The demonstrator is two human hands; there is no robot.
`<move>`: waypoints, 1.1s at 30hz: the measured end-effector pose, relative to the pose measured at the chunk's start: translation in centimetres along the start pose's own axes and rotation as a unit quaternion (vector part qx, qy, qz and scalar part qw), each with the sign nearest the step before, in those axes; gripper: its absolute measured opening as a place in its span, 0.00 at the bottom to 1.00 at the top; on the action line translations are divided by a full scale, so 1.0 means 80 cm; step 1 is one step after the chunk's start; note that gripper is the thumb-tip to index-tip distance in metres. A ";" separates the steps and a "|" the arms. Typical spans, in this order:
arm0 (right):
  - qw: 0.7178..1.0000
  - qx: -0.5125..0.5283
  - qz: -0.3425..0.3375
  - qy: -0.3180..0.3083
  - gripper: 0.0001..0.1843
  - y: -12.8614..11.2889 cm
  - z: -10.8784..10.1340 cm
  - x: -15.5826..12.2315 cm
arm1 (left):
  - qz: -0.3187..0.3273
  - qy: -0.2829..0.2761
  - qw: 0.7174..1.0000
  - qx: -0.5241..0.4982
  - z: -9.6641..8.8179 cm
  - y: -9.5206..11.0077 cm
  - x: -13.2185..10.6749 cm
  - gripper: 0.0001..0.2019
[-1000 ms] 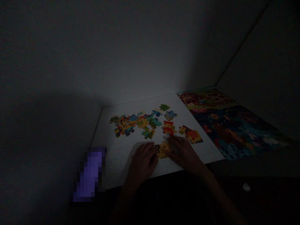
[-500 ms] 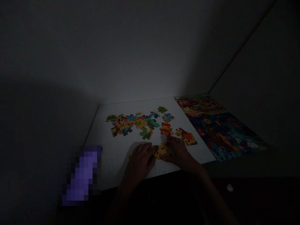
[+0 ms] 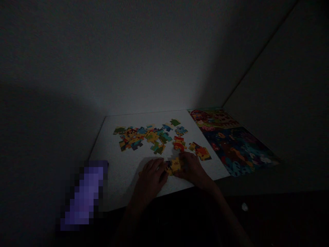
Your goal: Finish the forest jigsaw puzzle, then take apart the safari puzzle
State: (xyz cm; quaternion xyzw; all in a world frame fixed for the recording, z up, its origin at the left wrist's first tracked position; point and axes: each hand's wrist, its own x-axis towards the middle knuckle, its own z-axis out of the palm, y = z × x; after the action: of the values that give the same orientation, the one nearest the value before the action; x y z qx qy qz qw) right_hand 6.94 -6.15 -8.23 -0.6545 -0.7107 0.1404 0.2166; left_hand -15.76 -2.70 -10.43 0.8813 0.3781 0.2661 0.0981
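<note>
Two yellow puzzle pieces [image 3: 175, 165] with dark markings lie side by side on the white table near its front edge, between my hands. My right hand [image 3: 192, 168] grips the right-hand piece at its right side, thumb below and fingers above. My left hand [image 3: 151, 175] rests over the left part, fingers curved down onto the puzzle pieces, with a bit of yellow edge showing past it on the left. Whether the pieces are fully locked cannot be made out in the dim light. Just beyond my right hand lies a red puzzle piece [image 3: 179, 143].
A heap of loose puzzle pieces [image 3: 133, 137] spreads across the back of the white table [image 3: 110, 181]. Orange-red pieces [image 3: 203, 153] lie to the right. Two colourful picture sheets [image 3: 231, 147] cover the right side. A blurred purple glowing rectangle [image 3: 86, 195] stands at the left edge. Walls close in behind.
The view has shifted slightly, moving the whole scene a little left. My hands stay on the yellow puzzle pieces, with little movement relative to the table.
</note>
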 end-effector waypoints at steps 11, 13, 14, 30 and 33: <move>0.999 0.032 0.012 0.008 0.34 -0.006 -0.003 -0.003 | 0.029 0.040 0.999 -0.009 0.004 -0.006 0.002 0.14; 0.999 0.035 0.014 0.006 0.34 -0.009 -0.006 -0.003 | 0.030 0.040 0.999 -0.003 0.003 -0.006 0.001 0.14; 0.999 0.035 0.017 0.003 0.33 -0.010 -0.007 -0.003 | 0.031 0.040 0.999 0.000 0.003 -0.006 0.001 0.14; 0.997 0.045 0.053 0.017 0.33 -0.006 0.002 0.000 | 0.012 0.010 1.000 0.005 -0.001 -0.004 0.001 0.16; 0.996 0.048 0.064 0.031 0.31 -0.008 0.003 0.000 | 0.003 -0.002 1.000 0.005 0.001 -0.005 0.000 0.17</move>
State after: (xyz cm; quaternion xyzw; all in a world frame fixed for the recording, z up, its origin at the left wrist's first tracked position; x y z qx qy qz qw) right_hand 6.27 -6.17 -8.08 -0.6917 -0.6525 0.1676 0.2603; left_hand -15.94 -2.39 -10.64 0.8835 0.3765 0.2625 0.0937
